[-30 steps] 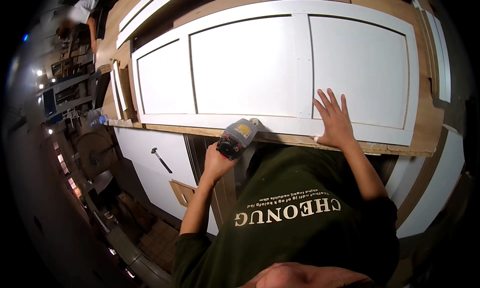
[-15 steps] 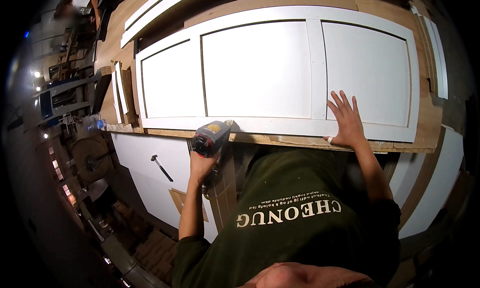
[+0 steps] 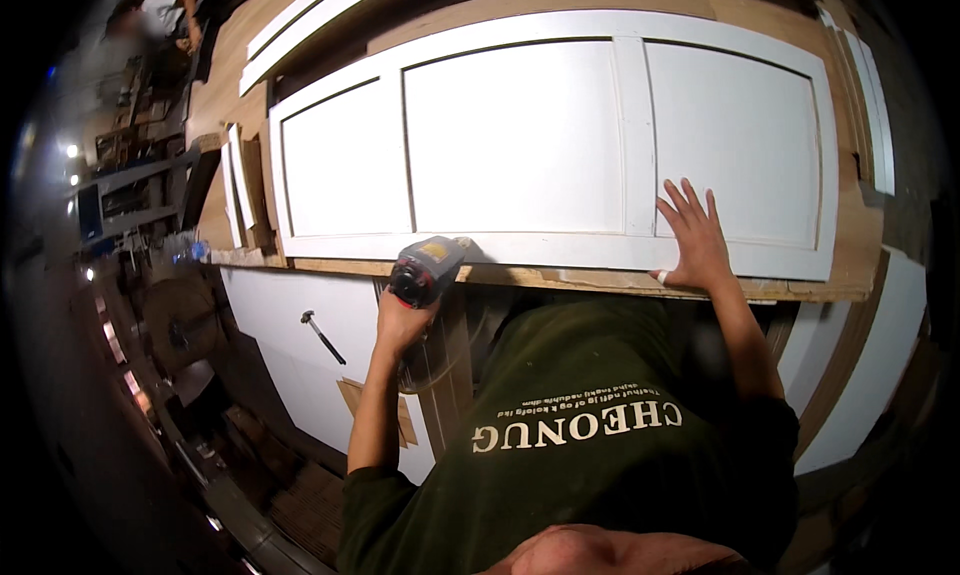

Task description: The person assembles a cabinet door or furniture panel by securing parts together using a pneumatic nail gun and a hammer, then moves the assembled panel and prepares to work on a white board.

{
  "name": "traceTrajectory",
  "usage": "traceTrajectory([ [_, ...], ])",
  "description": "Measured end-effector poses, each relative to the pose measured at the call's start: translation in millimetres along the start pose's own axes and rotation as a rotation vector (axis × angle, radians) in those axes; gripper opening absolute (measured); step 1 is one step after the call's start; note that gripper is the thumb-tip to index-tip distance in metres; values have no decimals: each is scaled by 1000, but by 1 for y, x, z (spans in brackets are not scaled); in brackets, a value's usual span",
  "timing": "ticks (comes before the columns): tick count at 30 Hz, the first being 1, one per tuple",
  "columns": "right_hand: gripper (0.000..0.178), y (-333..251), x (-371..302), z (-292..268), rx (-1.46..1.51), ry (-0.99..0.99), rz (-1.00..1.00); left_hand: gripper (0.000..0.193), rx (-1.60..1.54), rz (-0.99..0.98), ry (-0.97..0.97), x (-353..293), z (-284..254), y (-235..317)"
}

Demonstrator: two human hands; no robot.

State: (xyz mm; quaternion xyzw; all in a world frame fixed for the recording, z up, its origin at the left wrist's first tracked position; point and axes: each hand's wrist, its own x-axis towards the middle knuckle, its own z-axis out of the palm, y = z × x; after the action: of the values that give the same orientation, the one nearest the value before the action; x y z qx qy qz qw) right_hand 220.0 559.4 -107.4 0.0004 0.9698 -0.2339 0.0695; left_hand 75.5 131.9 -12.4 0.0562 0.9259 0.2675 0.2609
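Note:
A long white framed panel with two crosspieces lies on the wooden bench. My left hand is closed round the handle of a grey nail gun with a yellow label and a red-and-black rear end. Its nose rests at or just over the panel's near rail, left of the middle; the exact contact is hidden. My right hand lies spread on the panel's right section, fingers pointing away. Its thumb, with a pale band on it, reaches along the near rail.
White strips lie behind the panel, and narrow offcuts at its left. Below the bench edge, a hammer rests on a white board. Another person stands at the far left. More boards lean at the right.
The nail gun and my left hand have shifted very slightly, its rear end a little up and to the right. My right hand stays spread on the panel.

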Motion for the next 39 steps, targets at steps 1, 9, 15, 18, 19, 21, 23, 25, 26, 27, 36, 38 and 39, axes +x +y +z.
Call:
traceTrajectory([
  [1,103,-1,-2,-1,-2,-14,4,33,-6,50,12,0,2,-1],
  [9,97,-14,-5,6,-54,38,5,40,-78,-39,141,-12,-8,-39],
  [15,90,-20,-24,28,-113,170,61,30,-313,-303,191,-17,-75,-111],
  [18,87,-27,-24,26,-148,181,78,17,-408,-314,228,-6,-107,-129],
  [19,87,-28,-25,26,-158,184,83,16,-454,-322,222,0,-114,-136],
  [21,86,-28,-25,26,-172,190,83,14,-457,-323,211,10,-126,-151],
  [23,85,-26,-25,29,-183,197,80,14,-421,-307,217,19,-136,-156],
  [25,85,-25,-24,31,-203,226,58,13,-373,-297,212,27,-142,-157],
  [26,84,-26,-25,32,-211,240,51,13,-355,-292,205,30,-146,-157],
  [27,84,-27,-25,33,-218,232,58,12,-337,-287,199,32,-148,-157],
  [36,86,-26,-24,37,-237,230,69,14,-338,-279,177,41,-158,-170],
  [38,86,-26,-24,38,-245,232,63,15,-379,-270,172,44,-157,-180],
  [39,86,-26,-24,38,-246,227,67,15,-399,-266,170,45,-156,-183],
])
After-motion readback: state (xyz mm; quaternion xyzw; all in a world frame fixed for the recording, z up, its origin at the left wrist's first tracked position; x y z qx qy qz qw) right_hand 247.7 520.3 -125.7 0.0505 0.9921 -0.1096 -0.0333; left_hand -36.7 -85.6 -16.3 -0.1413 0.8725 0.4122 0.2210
